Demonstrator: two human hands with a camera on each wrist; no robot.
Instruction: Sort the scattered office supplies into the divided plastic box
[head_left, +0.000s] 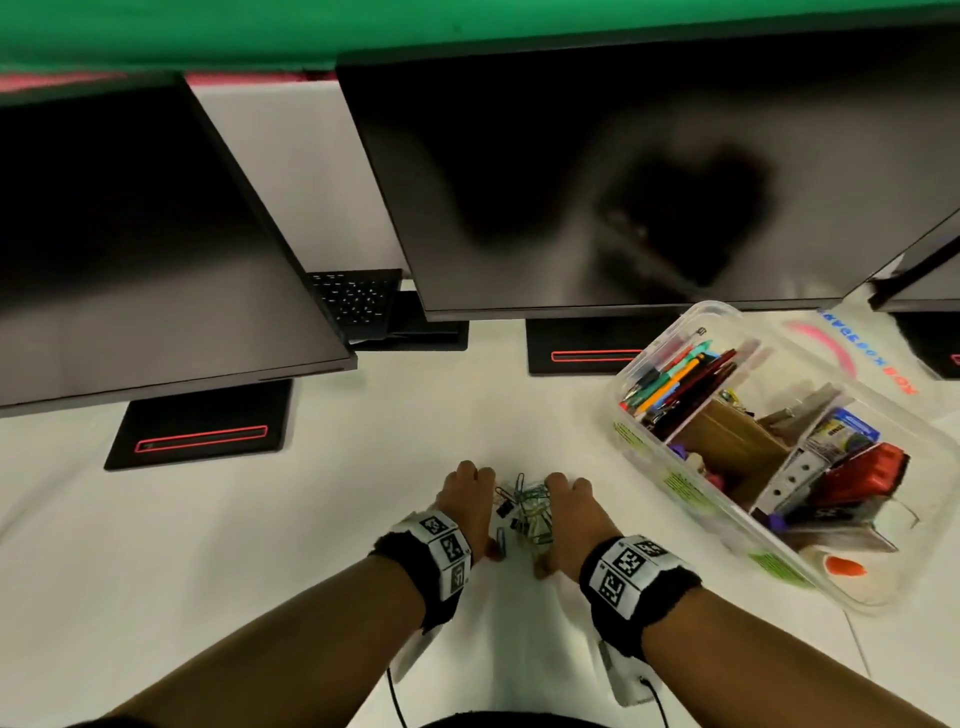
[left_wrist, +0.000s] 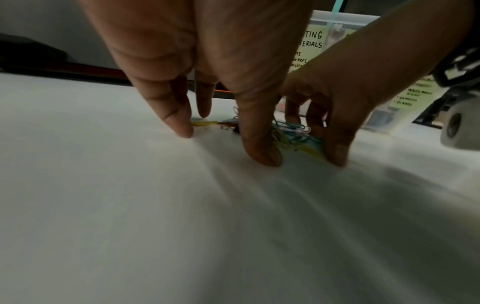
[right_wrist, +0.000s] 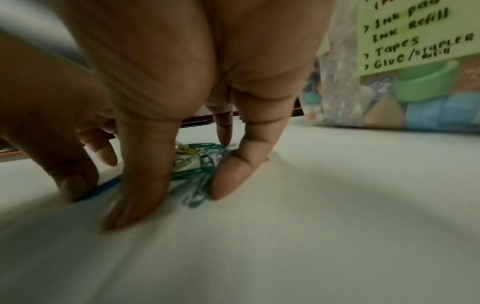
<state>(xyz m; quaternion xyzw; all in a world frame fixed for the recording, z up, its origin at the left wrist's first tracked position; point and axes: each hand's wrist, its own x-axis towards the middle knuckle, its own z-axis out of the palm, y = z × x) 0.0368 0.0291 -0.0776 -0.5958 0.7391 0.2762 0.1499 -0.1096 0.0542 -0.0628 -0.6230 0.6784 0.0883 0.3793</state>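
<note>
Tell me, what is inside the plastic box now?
The plastic box holds pens in its far compartment, cardboard dividers, packaged items and a red object. What lies beneath them is covered.

The hands (head_left: 519, 506) hide part of the paper clips (head_left: 524, 512).

White table (head_left: 260, 519) carries paper clips (head_left: 524, 506), plastic box (head_left: 675, 499), monitor stands (head_left: 200, 426).

- white tabletop (head_left: 156, 545) fills the lower frame
- two big dark monitors (head_left: 597, 182) up top, on black stands with red trim (head_left: 200, 434)
- green backdrop (head_left: 260, 31) along the top edge
</note>
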